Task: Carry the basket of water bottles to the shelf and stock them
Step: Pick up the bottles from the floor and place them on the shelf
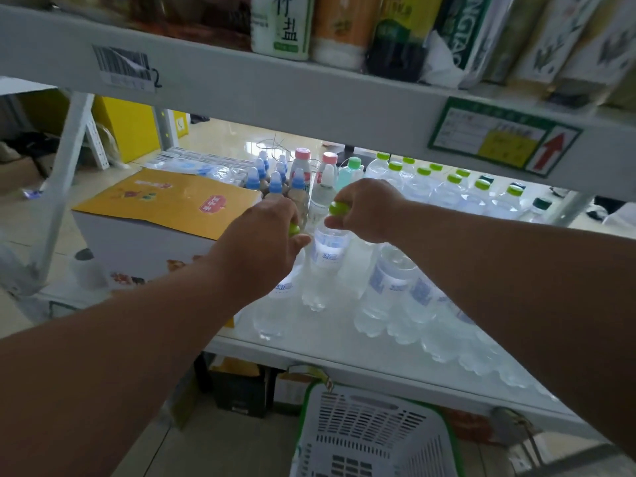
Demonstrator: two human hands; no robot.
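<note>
Gripping green caps, the person's left hand [265,235] and right hand [364,210] each hold an upright water bottle over the shelf [344,352], long axes vertical, beside rows already stocked. The basket [371,438] sits below, its contents cut off from view.

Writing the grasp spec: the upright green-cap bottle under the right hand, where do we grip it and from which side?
Probably the green cap and neck, from above and the front, as the right hand does: fingers curl round it. The bottle stands upright, and neighbouring bottles crowd its smooth body.
</note>
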